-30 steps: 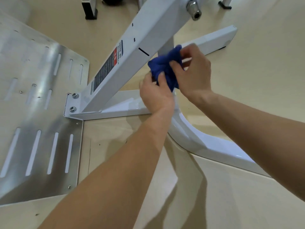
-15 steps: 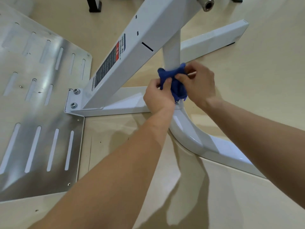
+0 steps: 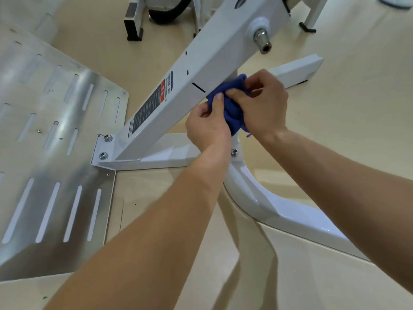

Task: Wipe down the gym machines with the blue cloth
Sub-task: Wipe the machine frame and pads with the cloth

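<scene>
The bunched dark-blue cloth [image 3: 232, 108] is wrapped, as far as the hands let me see, round the slim white upright post [image 3: 236, 143] just under the slanted white steel beam [image 3: 201, 70]. The left hand [image 3: 207, 128] and right hand [image 3: 266, 104] pinch it from either side, fingers curled into the fabric, likely so it hugs the tube all round. Beyond lie a curved white base tube [image 3: 263, 204], a slotted brushed-metal footplate [image 3: 55, 153] and smooth beige flooring [image 3: 346, 142]
</scene>
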### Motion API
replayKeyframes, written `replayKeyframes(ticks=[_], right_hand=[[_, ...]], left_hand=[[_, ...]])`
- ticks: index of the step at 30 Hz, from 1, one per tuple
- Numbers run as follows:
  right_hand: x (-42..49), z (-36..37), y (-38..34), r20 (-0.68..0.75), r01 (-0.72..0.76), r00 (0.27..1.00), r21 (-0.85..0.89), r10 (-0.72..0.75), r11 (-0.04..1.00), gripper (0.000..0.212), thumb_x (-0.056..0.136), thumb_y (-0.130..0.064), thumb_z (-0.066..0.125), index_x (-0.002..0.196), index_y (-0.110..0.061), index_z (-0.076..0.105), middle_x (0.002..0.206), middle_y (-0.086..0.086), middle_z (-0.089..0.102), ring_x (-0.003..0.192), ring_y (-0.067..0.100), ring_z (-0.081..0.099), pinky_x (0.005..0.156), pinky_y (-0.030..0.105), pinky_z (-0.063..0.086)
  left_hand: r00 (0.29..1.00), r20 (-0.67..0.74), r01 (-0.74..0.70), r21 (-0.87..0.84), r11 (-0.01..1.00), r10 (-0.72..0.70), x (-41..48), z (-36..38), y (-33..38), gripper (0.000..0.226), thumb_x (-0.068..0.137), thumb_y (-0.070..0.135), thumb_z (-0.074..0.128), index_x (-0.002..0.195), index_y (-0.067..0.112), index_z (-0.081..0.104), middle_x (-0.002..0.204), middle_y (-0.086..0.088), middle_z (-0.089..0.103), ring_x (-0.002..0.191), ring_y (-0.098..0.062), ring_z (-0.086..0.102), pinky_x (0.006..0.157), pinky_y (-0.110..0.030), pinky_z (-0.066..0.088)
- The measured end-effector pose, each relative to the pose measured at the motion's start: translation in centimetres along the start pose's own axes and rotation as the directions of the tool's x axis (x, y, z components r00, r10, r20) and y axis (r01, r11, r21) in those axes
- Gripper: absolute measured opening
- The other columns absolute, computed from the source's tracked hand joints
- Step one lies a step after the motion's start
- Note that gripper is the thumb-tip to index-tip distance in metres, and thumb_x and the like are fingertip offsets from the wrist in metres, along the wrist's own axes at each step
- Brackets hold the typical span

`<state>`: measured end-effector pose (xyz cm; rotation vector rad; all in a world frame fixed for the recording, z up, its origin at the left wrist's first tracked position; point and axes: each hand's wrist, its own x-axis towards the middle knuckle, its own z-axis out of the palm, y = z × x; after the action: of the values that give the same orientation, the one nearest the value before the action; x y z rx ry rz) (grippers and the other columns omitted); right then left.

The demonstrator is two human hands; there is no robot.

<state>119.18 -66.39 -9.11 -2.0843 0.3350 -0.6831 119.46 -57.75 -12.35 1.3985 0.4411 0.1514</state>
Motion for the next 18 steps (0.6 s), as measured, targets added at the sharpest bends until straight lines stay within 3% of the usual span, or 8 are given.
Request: replayKeyframes(ticks=[3, 5, 11, 16, 18], right_hand=[[0.3, 0.0, -0.6, -0.022, 0.037, 0.999, 0.013, -0.037, 0.999, 0.026, 0.073, -0.029, 0.079, 0.084, -0.013, 0.062, 0.077, -0.007, 0.066, 0.073, 0.008, 0.062, 0.068, 0.017, 0.049], [0.1, 0.1, 0.1, 0.026, 0.024, 0.999, 0.014, -0.024, 1.000, 0.025, 0.077, -0.025, 0.077, 0.088, -0.011, 0.060, 0.080, -0.007, 0.065, 0.074, 0.009, 0.060, 0.066, 0.013, 0.047], [-1.1, 0.6, 4.7, 0.157, -0.031, 0.986, -0.103, 0.047, 0.994, 0.020, 0.081, -0.023, 0.071, 0.086, -0.014, 0.055, 0.082, -0.002, 0.062, 0.079, 0.016, 0.060, 0.066, 0.022, 0.050], [-1.2, 1.2, 7.6, 0.228, 0.030, 0.974, -0.210, 0.019, 0.977, 0.016, 0.080, -0.014, 0.067, 0.084, -0.011, 0.052, 0.080, -0.003, 0.058, 0.073, 0.011, 0.054, 0.059, 0.014, 0.041], [-1.3, 1.3, 9.1, 0.277, 0.041, 0.960, -0.311, 0.050, 0.950, 0.015, 0.080, -0.014, 0.068, 0.084, -0.009, 0.054, 0.078, 0.000, 0.059, 0.072, 0.015, 0.057, 0.056, 0.018, 0.042]], left_hand=[[1.000, 0.005, 0.018, -0.030, 0.999, -0.018, -0.4, 0.4, 0.2, 0.025, 0.086, 0.040, 0.071, 0.082, 0.016, 0.066, 0.081, 0.003, 0.071, 0.074, -0.010, 0.066, 0.068, -0.018, 0.051], [0.999, 0.022, 0.025, -0.025, 0.999, -0.024, -0.1, 0.3, -0.6, 0.022, 0.086, 0.038, 0.071, 0.086, 0.018, 0.064, 0.085, 0.004, 0.070, 0.078, -0.010, 0.066, 0.065, -0.014, 0.048], [0.994, 0.099, 0.013, 0.214, 0.977, -0.035, 0.7, -0.2, -4.2, 0.014, 0.089, 0.030, 0.069, 0.088, 0.019, 0.059, 0.083, 0.011, 0.062, 0.074, -0.006, 0.057, 0.058, -0.007, 0.036], [0.992, 0.127, -0.038, 0.322, 0.946, -0.004, 1.2, -0.3, -6.7, 0.012, 0.088, 0.026, 0.069, 0.089, 0.018, 0.060, 0.084, 0.011, 0.061, 0.078, -0.010, 0.057, 0.068, -0.016, 0.041], [0.990, 0.143, -0.040, 0.359, 0.933, -0.013, 1.4, -0.4, -7.8, 0.012, 0.084, 0.023, 0.071, 0.090, 0.017, 0.062, 0.088, 0.008, 0.065, 0.081, -0.013, 0.061, 0.075, -0.024, 0.049]])
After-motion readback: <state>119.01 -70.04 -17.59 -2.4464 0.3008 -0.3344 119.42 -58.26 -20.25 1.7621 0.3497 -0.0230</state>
